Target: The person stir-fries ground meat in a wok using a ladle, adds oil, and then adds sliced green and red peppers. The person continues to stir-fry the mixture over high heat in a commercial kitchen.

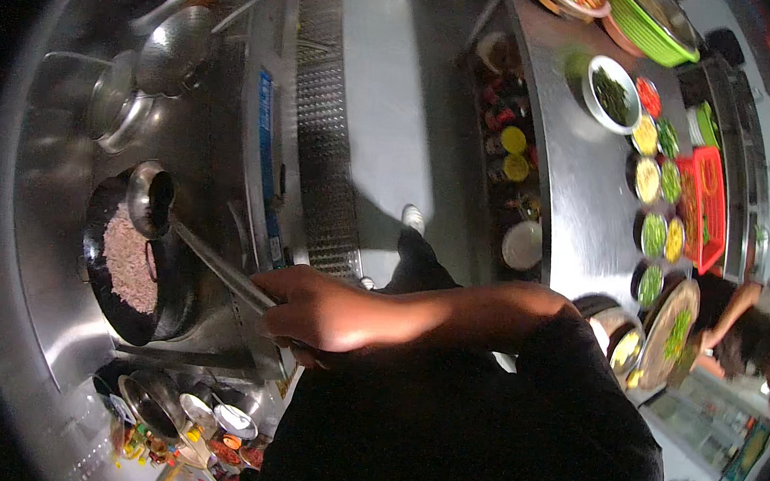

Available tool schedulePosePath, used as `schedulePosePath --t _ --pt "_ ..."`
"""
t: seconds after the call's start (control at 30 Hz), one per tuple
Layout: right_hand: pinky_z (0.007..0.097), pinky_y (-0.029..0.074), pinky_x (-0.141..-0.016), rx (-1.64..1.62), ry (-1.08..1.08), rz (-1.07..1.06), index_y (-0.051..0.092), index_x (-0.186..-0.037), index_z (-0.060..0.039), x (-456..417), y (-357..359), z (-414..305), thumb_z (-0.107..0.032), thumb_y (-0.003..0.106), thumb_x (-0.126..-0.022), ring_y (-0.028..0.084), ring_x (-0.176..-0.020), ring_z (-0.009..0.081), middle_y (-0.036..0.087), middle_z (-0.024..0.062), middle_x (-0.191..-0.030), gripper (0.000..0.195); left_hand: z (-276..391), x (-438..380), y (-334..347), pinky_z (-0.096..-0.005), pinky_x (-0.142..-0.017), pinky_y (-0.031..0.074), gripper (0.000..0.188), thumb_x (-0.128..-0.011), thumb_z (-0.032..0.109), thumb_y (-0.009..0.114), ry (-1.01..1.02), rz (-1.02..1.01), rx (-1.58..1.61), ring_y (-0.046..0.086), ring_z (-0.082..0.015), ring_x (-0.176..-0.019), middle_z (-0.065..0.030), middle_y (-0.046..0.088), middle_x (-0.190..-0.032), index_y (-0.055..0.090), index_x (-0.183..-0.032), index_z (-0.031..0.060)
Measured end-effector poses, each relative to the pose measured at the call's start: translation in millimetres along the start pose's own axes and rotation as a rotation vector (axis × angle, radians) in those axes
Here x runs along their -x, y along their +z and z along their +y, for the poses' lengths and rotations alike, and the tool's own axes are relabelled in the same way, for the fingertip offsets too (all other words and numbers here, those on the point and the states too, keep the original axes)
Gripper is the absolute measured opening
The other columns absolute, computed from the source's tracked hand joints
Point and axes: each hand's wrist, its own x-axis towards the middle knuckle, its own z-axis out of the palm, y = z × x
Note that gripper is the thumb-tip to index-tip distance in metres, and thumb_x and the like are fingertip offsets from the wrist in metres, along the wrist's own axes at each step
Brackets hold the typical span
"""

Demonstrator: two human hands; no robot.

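My right hand (317,310) is closed around the long metal handle of a ladle (149,199). The ladle's bowl is over the upper part of a dark wok (177,301), which sits in the steel stove top on the left. Pale pink minced or finely chopped meat (129,259) lies in the wok, and a thin dark curved piece shows at its edge. Whether the bowl touches the wok or holds anything cannot be told. My left hand is out of view.
A second wok (176,50) and a steel pot (119,100) stand farther up the stove. Seasoning bowls (235,420) are below. The right-hand steel counter (575,181) bears chopped vegetables and a red basket (707,207). Another person (748,334) is by a round chopping board (669,334).
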Motion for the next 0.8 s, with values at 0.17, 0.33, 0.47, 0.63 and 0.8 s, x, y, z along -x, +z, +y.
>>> schedulePosePath --t 0.17,0.33,0.47,0.63,0.8 --pt "0.0324 0.045 -0.043 0.057 0.135 -0.002 0.054 -0.078 0.0014 -50 -38 -66 -0.014 0.055 -0.083 0.057 -0.050 0.0160 0.057 0.0082 -0.061 0.016 43 5 23 -0.0331 -0.062 0.042 0.027 -0.087 0.032 0.049 -0.038 0.032 0.034 0.053 -0.0185 -0.074 -0.0070 0.052 -0.086 0.051 -0.090 0.0051" --pt "0.0297 0.042 -0.041 -0.001 0.186 -0.181 0.050 -0.081 0.0003 -119 -59 -91 -0.011 0.052 -0.080 0.050 -0.046 0.0128 0.052 0.0063 -0.060 0.012 81 -21 31 -0.0327 -0.058 0.044 0.027 -0.087 0.032 0.051 -0.051 0.019 0.024 0.055 -0.0183 -0.069 -0.0067 0.055 -0.081 0.053 -0.086 0.0052" --pt "0.0266 0.040 -0.040 0.167 0.142 -0.363 0.051 -0.081 -0.0029 -185 -59 -96 -0.013 0.054 -0.079 0.049 -0.045 0.0108 0.049 0.0031 -0.058 0.010 103 -45 31 -0.0324 -0.055 0.045 0.027 -0.086 0.032 0.052 -0.024 0.033 0.061 0.056 -0.0181 -0.065 -0.0065 0.057 -0.077 0.055 -0.082 0.0052" --pt "0.0236 0.037 -0.038 0.186 0.256 -0.416 0.051 -0.085 -0.0046 -241 -60 -140 -0.013 0.053 -0.082 0.045 -0.044 0.0077 0.045 0.0007 -0.058 0.009 133 -78 36 -0.0320 -0.051 0.046 0.028 -0.085 0.032 0.053 0.025 0.127 0.325 0.059 -0.0178 -0.060 -0.0062 0.059 -0.071 0.057 -0.078 0.0053" --pt "0.0214 0.033 -0.038 0.013 0.636 -0.384 0.047 -0.114 -0.0080 -301 -69 -167 -0.015 0.051 -0.087 0.040 -0.045 0.0059 0.044 -0.0023 -0.064 0.028 157 -99 60 -0.0316 -0.047 0.048 0.029 -0.084 0.032 0.055 -0.067 0.236 1.113 0.061 -0.0176 -0.055 -0.0059 0.062 -0.066 0.059 -0.073 0.0054"
